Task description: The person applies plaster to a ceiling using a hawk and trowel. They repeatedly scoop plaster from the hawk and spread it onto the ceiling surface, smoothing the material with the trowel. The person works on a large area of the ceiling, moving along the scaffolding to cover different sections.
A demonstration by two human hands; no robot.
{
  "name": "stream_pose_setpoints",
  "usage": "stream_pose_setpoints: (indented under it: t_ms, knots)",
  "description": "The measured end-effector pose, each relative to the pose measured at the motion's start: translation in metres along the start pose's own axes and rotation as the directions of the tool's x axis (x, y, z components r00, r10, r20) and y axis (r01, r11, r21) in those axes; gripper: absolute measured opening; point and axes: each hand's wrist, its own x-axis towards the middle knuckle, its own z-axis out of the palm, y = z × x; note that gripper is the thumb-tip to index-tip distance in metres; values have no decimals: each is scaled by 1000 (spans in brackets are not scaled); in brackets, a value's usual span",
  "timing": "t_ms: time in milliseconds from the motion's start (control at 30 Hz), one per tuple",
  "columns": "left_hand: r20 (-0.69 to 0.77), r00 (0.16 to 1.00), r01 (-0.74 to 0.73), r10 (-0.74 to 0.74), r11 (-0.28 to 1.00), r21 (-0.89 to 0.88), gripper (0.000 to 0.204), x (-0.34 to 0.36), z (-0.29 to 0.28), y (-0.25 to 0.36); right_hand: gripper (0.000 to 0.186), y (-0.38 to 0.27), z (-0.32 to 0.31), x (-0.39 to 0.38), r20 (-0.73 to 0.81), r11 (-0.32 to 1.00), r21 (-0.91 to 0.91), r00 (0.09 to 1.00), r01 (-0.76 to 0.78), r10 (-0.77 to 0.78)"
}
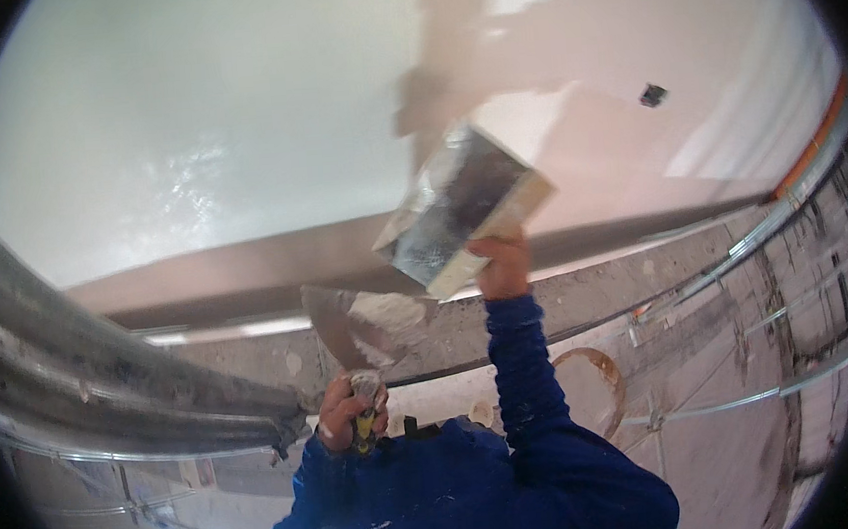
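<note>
My left hand [351,412] is closed round the handle of a putty knife [335,325]. The knife has a broad, flared blade with a lump of whitish filler [388,311] on it. Higher and to the right, my right hand [504,262] grips a wide plastering spatula [459,203] by its pale long edge. Its rectangular metal blade is smeared with white and slightly blurred. Both tools are in front of a pale wall [265,99], which looks wet and shiny at left and pinkish at right. I cannot tell whether the spatula touches the wall.
A small dark square box [653,94] is set in the wall at right. Thick grey pipe-like shapes [107,365] curve along the left. Below the wall runs a dusty grey floor strip [254,360]. A round, brown-rimmed object [604,375] lies beside my right sleeve, and metal rails [748,399] cross at right.
</note>
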Motion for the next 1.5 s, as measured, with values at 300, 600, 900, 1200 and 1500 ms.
stream_pose_setpoints:
  t_ms: [300,600,900,1200,1500]
  knots:
    - [139,990,21,-16,999,-33,36,13,21,-18,48,-53,-35,-43,387,919,390,915,-47,-117]
    - [247,968,75,-45,991,-112,32,29,46,-38,44,-82,-79,-45,603,728,-664,697,168,389]
    - [144,980,-171,133,942,289,35,70,81,-22,35,-68,-178,-39,-24,851,50,851,-523,525]
    - [422,654,-623,628,131,771,52,144,94,-66,47,-86,-122,-64,-16,783,71,784,-618,620]
    - [525,742,-477,416,-222,850,70,167,74,-67,45,-104,-132,-62,44,757,145,768,-637,639]
